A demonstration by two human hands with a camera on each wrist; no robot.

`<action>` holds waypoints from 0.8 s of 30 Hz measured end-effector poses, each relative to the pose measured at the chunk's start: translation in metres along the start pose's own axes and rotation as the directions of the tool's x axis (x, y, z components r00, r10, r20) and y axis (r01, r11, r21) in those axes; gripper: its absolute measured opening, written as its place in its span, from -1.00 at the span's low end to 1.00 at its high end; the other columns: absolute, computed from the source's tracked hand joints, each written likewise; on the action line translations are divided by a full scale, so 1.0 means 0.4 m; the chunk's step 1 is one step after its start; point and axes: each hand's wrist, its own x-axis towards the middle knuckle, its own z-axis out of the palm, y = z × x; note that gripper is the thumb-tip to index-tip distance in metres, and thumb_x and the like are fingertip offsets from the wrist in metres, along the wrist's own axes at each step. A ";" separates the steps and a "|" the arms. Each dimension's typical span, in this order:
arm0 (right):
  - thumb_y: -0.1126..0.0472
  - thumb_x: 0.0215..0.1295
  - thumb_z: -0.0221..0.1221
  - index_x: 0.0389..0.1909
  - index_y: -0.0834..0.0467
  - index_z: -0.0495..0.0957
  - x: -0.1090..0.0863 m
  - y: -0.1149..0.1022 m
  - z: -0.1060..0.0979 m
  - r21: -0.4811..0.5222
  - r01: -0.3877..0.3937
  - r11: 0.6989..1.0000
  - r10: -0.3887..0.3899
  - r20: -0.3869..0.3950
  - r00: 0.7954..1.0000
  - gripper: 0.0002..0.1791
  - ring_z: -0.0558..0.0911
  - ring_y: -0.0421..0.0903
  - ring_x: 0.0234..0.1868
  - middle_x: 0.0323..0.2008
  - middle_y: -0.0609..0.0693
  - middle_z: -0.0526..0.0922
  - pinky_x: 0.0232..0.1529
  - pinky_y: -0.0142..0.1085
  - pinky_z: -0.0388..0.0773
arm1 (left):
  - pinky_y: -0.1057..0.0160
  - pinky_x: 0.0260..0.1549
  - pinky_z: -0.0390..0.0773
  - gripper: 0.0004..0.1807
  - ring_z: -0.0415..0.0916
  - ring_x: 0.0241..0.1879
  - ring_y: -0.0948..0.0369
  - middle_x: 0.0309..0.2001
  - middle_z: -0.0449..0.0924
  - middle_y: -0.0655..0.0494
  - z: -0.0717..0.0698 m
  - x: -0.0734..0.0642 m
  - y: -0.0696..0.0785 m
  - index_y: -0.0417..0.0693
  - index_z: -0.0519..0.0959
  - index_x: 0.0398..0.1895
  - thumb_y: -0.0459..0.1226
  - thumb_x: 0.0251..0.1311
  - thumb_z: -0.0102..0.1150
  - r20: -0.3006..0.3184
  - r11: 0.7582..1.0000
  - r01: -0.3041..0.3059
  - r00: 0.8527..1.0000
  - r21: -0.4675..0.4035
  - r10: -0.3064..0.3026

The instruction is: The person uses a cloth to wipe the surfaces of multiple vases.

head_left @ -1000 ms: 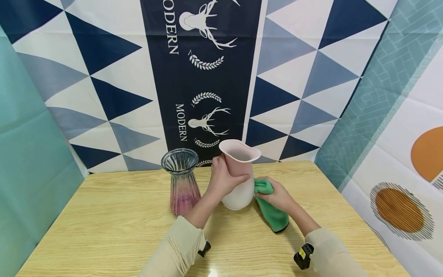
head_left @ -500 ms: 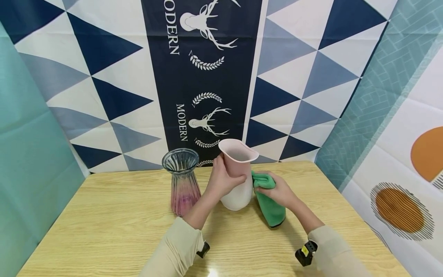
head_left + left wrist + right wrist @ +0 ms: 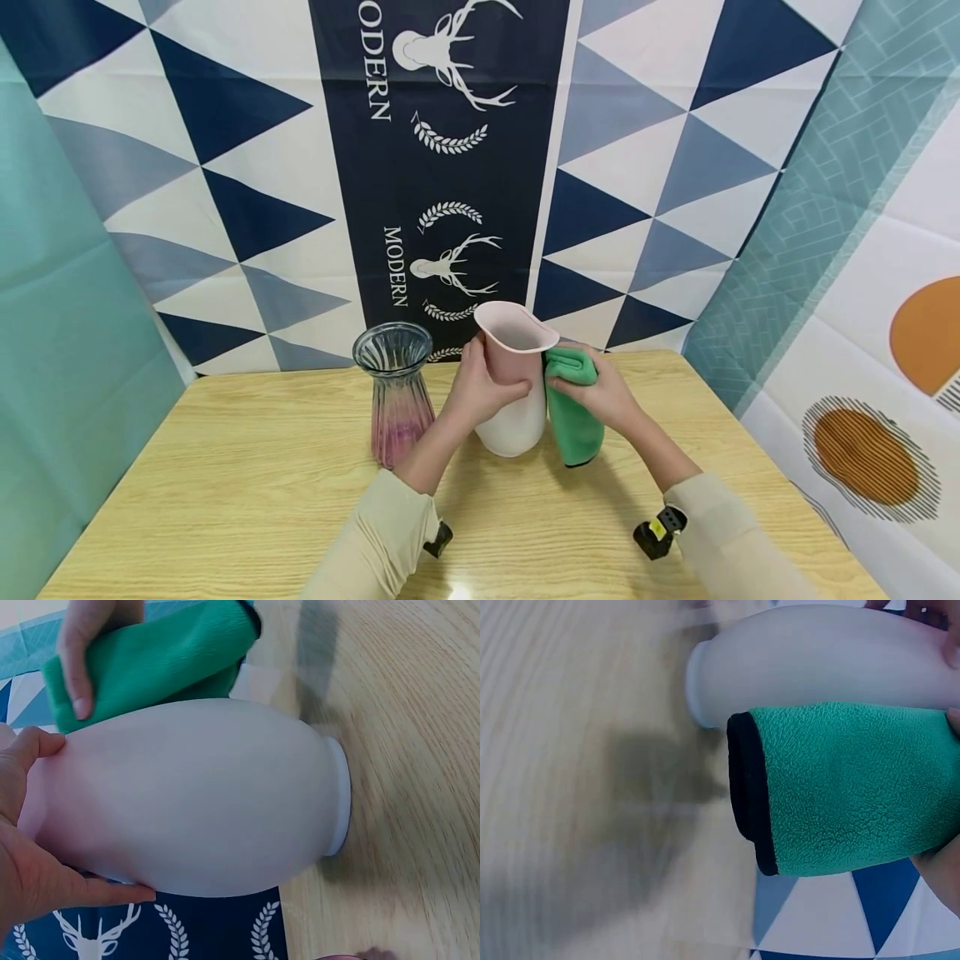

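Observation:
A vase point(image 3: 513, 421), pink at the top and white below, stands on the wooden table with a wavy, flared rim. My left hand point(image 3: 483, 392) grips its neck from the left side, thumb across the front, as the left wrist view point(image 3: 34, 825) also shows. On the other side my right hand point(image 3: 603, 396) holds a folded green cloth point(image 3: 576, 421) with a black edge against the vase's upper right side. In the right wrist view the cloth point(image 3: 847, 787) hangs alongside the vase point(image 3: 810, 660), its lower end loose. The right fingertips are partly hidden behind the cloth.
A ribbed glass vase point(image 3: 397, 408), blue-grey at the rim and pink below, stands left of my left forearm. Patterned wall sheets point(image 3: 442, 167) rise right behind the table's back edge. The wooden tabletop point(image 3: 247, 483) extends to the front and left.
My right hand has moved upward along the right side of the pink and white vase, lifting the green cloth with it. The left hand keeps its grip with hardly any movement.

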 end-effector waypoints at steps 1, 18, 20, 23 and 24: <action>0.23 0.12 0.31 0.24 0.11 0.36 0.001 -0.012 -0.003 -0.005 0.006 1.000 -0.007 -0.005 1.000 -0.37 0.47 0.02 0.14 0.17 0.16 0.47 0.12 -0.02 0.45 | 0.02 0.16 0.40 0.05 0.35 0.14 -0.01 0.20 0.27 -0.17 0.000 0.002 -0.003 -0.21 0.08 0.37 -0.16 -0.22 0.43 0.003 1.000 -0.002 1.000 -0.001 0.002; 0.21 0.10 0.33 0.22 0.07 0.38 0.022 -0.028 -0.008 -0.021 0.034 0.999 -0.034 -0.007 0.999 -0.38 0.50 -0.18 0.04 0.14 0.10 0.52 0.07 -0.12 0.48 | 0.01 0.21 0.35 0.08 0.30 0.20 -0.03 0.25 0.25 -0.18 -0.015 0.014 -0.014 -0.12 0.05 0.42 -0.20 -0.21 0.47 0.078 0.997 0.001 0.997 -0.076 0.005; 0.20 0.09 0.33 0.22 0.07 0.38 0.022 -0.022 -0.008 -0.018 0.043 0.999 -0.043 -0.003 0.999 -0.37 0.51 -0.10 0.06 0.13 0.12 0.52 0.06 -0.08 0.47 | 0.01 0.21 0.34 0.08 0.30 0.20 -0.03 0.25 0.25 -0.18 -0.013 0.015 -0.015 -0.12 0.05 0.42 -0.22 -0.21 0.47 0.072 0.996 0.003 0.997 -0.088 0.004; 0.21 0.08 0.34 0.22 0.09 0.38 0.017 -0.013 -0.005 -0.032 0.052 0.998 -0.052 0.005 0.999 -0.36 0.51 0.02 0.07 0.12 0.13 0.52 0.05 -0.06 0.47 | 0.00 0.22 0.34 0.08 0.28 0.21 -0.03 0.25 0.22 -0.19 -0.007 0.011 -0.014 -0.14 0.04 0.42 -0.24 -0.21 0.47 0.062 0.993 0.010 0.998 -0.115 -0.003; 0.22 0.08 0.34 0.22 0.11 0.38 0.014 -0.008 -0.003 -0.033 0.057 0.998 -0.057 0.012 0.998 -0.37 0.51 0.03 0.07 0.12 0.14 0.52 0.05 -0.06 0.47 | 0.00 0.22 0.34 0.08 0.27 0.21 -0.03 0.25 0.21 -0.19 -0.005 0.009 -0.013 -0.15 0.04 0.41 -0.25 -0.20 0.46 0.057 0.992 0.013 0.998 -0.122 -0.006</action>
